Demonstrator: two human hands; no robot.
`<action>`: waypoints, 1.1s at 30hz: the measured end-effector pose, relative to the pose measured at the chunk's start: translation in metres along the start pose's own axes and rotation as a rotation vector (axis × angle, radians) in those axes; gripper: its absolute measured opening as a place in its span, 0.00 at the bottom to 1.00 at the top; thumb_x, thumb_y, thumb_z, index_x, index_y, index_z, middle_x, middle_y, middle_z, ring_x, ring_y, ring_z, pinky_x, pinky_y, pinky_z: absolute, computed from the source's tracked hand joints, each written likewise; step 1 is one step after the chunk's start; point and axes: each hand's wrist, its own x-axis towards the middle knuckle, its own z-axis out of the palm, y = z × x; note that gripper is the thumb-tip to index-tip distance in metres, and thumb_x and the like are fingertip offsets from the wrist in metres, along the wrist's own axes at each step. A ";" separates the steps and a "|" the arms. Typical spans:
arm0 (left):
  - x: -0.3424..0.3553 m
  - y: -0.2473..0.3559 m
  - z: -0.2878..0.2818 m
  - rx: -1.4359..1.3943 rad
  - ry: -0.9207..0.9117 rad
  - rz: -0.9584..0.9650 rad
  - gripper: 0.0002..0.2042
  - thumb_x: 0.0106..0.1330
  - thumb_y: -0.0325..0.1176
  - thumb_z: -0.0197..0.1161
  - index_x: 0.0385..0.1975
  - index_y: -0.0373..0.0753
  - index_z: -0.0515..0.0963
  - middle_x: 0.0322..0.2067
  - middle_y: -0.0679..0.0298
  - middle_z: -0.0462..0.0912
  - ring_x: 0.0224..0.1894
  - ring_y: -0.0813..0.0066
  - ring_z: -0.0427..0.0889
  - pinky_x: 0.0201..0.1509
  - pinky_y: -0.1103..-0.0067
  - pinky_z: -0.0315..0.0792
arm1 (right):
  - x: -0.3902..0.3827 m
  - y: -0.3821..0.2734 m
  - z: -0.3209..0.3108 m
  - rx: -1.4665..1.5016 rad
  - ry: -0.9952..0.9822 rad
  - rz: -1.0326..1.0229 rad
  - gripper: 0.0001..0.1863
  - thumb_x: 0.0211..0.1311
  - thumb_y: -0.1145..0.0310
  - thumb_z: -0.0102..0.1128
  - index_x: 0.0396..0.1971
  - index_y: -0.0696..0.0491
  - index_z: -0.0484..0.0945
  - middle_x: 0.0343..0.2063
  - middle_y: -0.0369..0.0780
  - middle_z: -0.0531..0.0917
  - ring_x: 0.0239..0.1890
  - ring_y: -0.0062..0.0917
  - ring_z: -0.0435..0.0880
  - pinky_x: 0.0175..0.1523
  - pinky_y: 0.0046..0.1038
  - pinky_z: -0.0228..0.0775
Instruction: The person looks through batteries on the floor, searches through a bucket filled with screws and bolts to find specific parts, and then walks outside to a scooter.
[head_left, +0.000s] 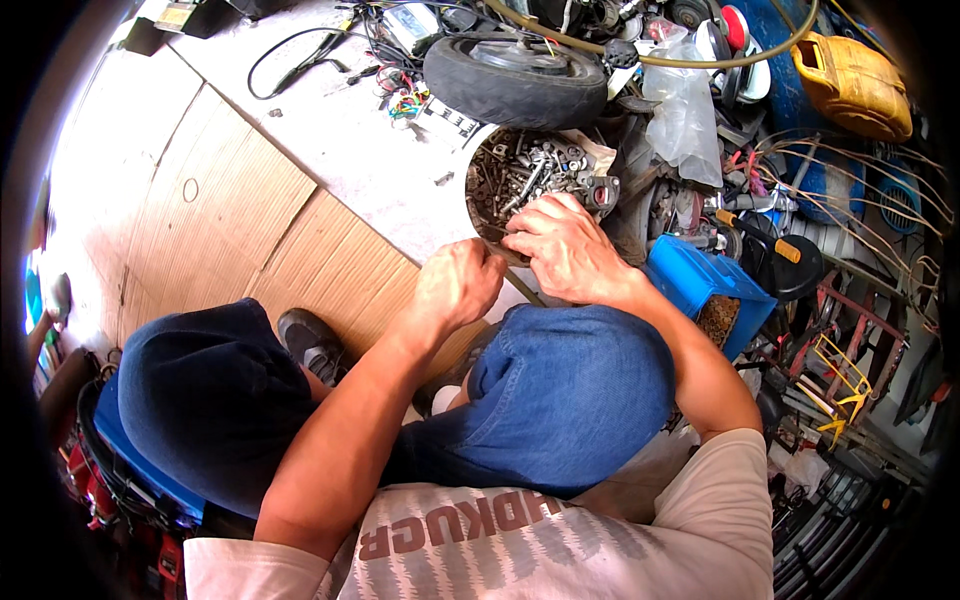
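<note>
A round tub (469,192) full of loose bolts, nuts and other metal parts (535,168) stands on the floor ahead of me. My left hand (460,283) is closed in a fist just outside the tub's near side, thumb toward the right hand. Whatever it may hold is hidden. Over the near right part of the rim lies my right hand (568,248), its fingers bent and drawn together near the bolts. I cannot make out what is between its fingertips. A squarish metal piece (600,194) rests at the tub's right edge, just beyond the right hand.
Flattened cardboard (215,190) covers the floor at left. A black tyre (515,80) lies behind the tub. To the right are a blue bin (690,275) with small brownish bits, a clear plastic bag (685,120), a yellow jerrycan (850,85) and cluttered metal parts. My knees flank the hands.
</note>
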 end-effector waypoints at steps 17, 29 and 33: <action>0.007 0.001 -0.002 -0.108 -0.108 -0.231 0.19 0.69 0.40 0.52 0.34 0.28 0.81 0.33 0.37 0.84 0.41 0.36 0.85 0.50 0.54 0.76 | 0.042 0.019 0.028 -0.069 0.127 0.064 0.19 0.50 0.75 0.59 0.44 0.59 0.83 0.48 0.42 0.84 0.53 0.37 0.79 0.61 0.40 0.72; 0.009 0.002 0.001 -0.108 -0.109 -0.301 0.18 0.69 0.39 0.51 0.35 0.28 0.81 0.33 0.37 0.84 0.41 0.36 0.85 0.49 0.54 0.77 | 0.021 0.014 0.010 -0.032 0.288 0.183 0.09 0.54 0.74 0.59 0.35 0.56 0.84 0.36 0.42 0.83 0.45 0.37 0.79 0.53 0.40 0.73; 0.008 0.000 0.003 -0.106 -0.090 -0.270 0.18 0.69 0.38 0.51 0.35 0.28 0.81 0.33 0.36 0.84 0.41 0.36 0.85 0.50 0.54 0.77 | 0.037 0.031 0.005 -0.009 0.371 0.264 0.14 0.58 0.76 0.56 0.41 0.56 0.86 0.44 0.44 0.86 0.51 0.39 0.82 0.60 0.40 0.73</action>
